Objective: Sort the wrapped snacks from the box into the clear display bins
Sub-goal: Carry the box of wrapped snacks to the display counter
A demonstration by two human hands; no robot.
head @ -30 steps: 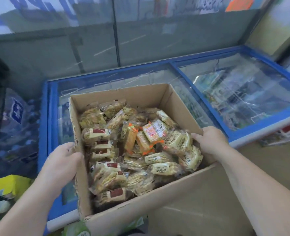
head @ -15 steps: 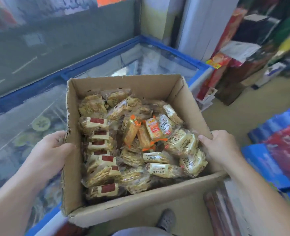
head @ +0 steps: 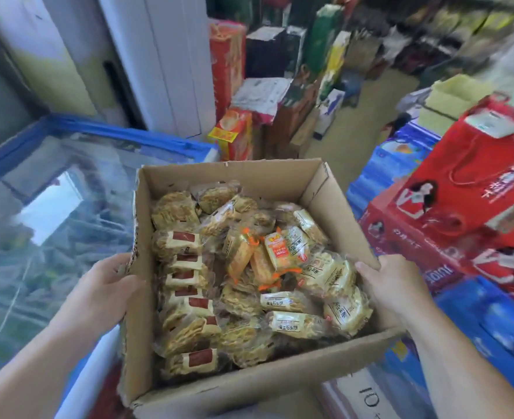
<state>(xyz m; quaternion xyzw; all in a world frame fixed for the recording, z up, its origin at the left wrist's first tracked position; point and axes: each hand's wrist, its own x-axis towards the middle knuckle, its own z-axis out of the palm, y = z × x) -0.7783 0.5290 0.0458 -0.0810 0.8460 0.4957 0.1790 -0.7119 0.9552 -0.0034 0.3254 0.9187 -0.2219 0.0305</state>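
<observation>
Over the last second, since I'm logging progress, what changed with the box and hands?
The box, carried in both hands, swung right, away from the freezer toward the red cartons. The left hand and right hand still grip its side walls; the snacks lie undisturbed.

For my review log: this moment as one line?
left hand: grips cardboard box | right hand: grips box | wrapped snacks: in box, unsorted | bins: not in view

A small grocery shop is being shown. A glass-topped chest freezer (head: 122, 133) with a blue frame is being displayed; right of the freezer, red gift cartons (head: 476, 182) and blue cartons (head: 491, 322) are being stacked, and beyond the freezer, boxed goods (head: 230, 71) are being kept along an aisle (head: 370, 98).
</observation>
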